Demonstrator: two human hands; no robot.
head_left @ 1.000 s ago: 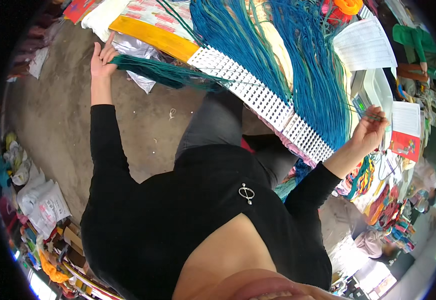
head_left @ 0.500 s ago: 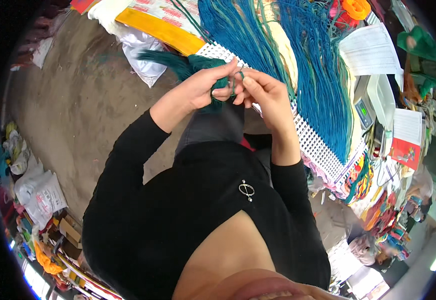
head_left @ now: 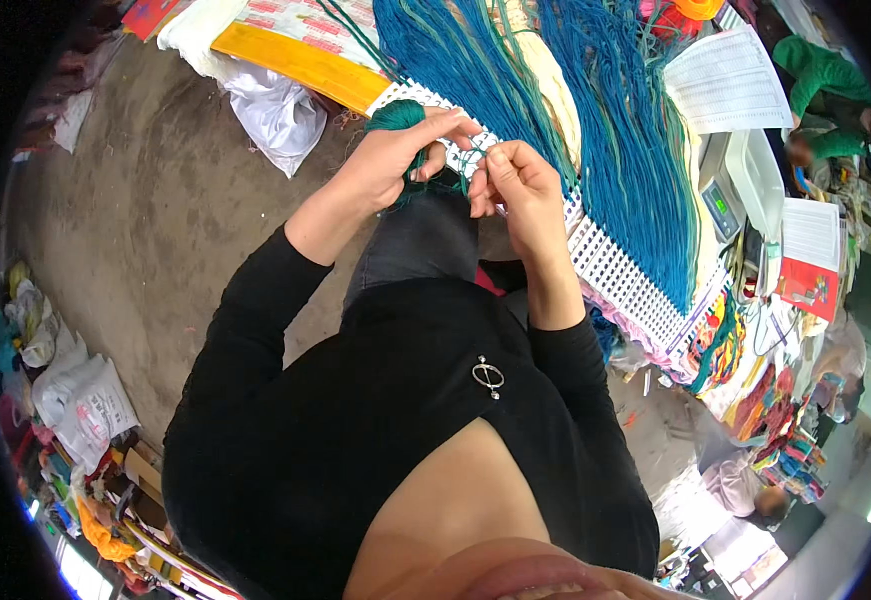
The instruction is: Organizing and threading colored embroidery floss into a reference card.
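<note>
A bundle of dark green yarn [head_left: 396, 118] is wrapped in my left hand [head_left: 396, 155], whose fingers curl round it. Just to the right, my right hand [head_left: 518, 185] pinches a thin green strand between thumb and forefinger. The strand runs across the short gap between both hands. Beneath and beyond them lies a white perforated strip [head_left: 621, 270] along the table edge. Long hanks of blue-green yarn [head_left: 621, 150] spread out from that strip. A cream hank [head_left: 554, 85] lies among them.
To the right are a scale [head_left: 724, 210], a printed sheet [head_left: 726, 80] and a red-and-white booklet [head_left: 811, 260]. A yellow board [head_left: 296, 62] edges the table at the upper left, with a white plastic bag [head_left: 276, 115] below. Another person in green [head_left: 824, 75] is at the far right.
The loose green yarn tail that streamed out left of my left hand has been drawn in. Both hands have shifted slightly left and moved a little apart.
</note>
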